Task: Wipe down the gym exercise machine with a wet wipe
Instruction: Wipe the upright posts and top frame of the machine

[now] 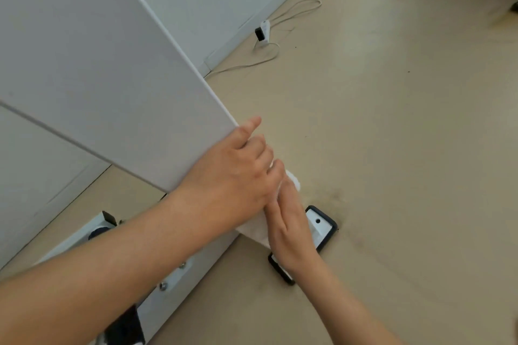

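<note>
At panel (106,70) corner, L hand (232,173) fingers curl over edge; at 5 o'clock, R hand (291,221), fingers straight, presses wipe (252,228).

Machine panel (98,78) fills the left. At its near right corner, the left hand (232,176) curls over the edge; the right hand (291,230) lies just right, with the wet wipe (256,228) between them. Base foot (322,225) on the floor (392,148), right of the hands. Power strip (263,31) far behind.
</note>
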`<state>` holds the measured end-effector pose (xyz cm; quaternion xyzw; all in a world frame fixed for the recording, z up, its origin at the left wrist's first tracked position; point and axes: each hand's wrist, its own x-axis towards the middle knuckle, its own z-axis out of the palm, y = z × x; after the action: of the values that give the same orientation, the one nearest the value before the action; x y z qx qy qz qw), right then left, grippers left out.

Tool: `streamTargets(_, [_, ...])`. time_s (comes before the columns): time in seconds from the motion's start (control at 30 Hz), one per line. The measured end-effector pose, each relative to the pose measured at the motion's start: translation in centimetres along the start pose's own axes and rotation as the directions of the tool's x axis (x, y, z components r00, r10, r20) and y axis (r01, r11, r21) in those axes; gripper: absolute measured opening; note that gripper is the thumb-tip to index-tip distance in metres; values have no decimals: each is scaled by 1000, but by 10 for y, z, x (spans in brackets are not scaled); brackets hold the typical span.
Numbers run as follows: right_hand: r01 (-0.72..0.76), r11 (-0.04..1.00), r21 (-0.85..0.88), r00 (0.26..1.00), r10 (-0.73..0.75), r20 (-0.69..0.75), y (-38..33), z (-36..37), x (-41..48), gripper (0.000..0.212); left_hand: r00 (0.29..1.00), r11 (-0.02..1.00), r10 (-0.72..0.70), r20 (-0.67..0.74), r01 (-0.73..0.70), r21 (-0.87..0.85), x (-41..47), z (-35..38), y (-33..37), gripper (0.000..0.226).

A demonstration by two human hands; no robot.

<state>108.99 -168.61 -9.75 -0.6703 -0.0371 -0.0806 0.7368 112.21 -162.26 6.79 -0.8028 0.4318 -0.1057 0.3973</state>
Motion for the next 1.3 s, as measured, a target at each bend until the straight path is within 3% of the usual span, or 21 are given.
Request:
streamTargets(0.1, [-51,995,-88,996,56,62,-6,-8,-6,55,998,998,57,31,-57,2,-6,-12,-2,48])
streamTargets(0.17, [67,987,-144,996,-58,66,-34,-2,-5,57,1000,995,-18,14,20,-94,-7,-16,6,49])
streamTargets(0.27, [197,980,-34,979,-195,53,-70,13,-8,46,996,981,-63,-60,51,-187,-14,-19,6,47])
streamTargets(0.33, [233,965,-117,970,-223,94,-63,14,-12,61,1000,989,-20,-12,18,-146,-20,-19,5,49])
streamTargets(0.37, [210,963,-167,974,-191,120,-46,12,-16,69,1000,994,4,26,-1,-105,-21,-17,6,50])
streamTargets(0.43, [-52,992,-119,987,69,143,-17,5,-26,79,993,999,33,112,-30,-23,-22,-12,12,54])
streamTargets(0.5, [-273,958,-82,949,283,138,-1,-1,-26,83,988,999,43,151,-44,-3,-20,-5,19,54])
streamTargets(0.53, [-304,951,-55,943,309,126,4,-5,-22,79,988,999,36,153,-37,2,-19,-4,21,51])
streamTargets(0.6, [-277,961,-4,957,276,88,0,-15,-8,51,992,1000,19,122,-19,-7,-16,-2,23,44])
streamTargets(0.67, [-153,988,-12,980,154,125,-18,-22,5,24,998,1000,-13,65,14,-24,-10,-3,27,42])
streamTargets(0.73, [-38,998,-42,981,45,188,-37,-28,17,19,999,998,-45,1,45,-55,-2,-2,29,44])
streamTargets(0.8, [-59,995,-76,959,78,274,-40,-37,27,16,998,997,-63,0,63,-42,6,1,29,47])
streamTargets(0.93, [-248,889,-386,874,377,307,-11,-48,22,23,987,999,-5,162,0,34,17,11,44,44])
streamTargets(1.0, [-290,839,-460,840,453,297,-1,-45,17,26,948,998,54,315,-65,24,20,18,60,46])
streamTargets(1.07, [-284,811,-512,819,483,310,6,-43,20,25,906,993,104,411,-115,4,29,30,73,48])
streamTargets(1.13, [-273,804,-528,797,497,344,15,-44,27,30,886,995,80,457,-47,-82,41,44,85,43])
streamTargets(1.23, [-289,786,-546,767,531,359,42,-46,31,35,822,982,147,550,-190,21,59,60,106,37])
streamTargets(1.3, [-290,780,-555,749,546,375,59,-48,29,28,780,976,151,607,-216,35,63,69,118,37])
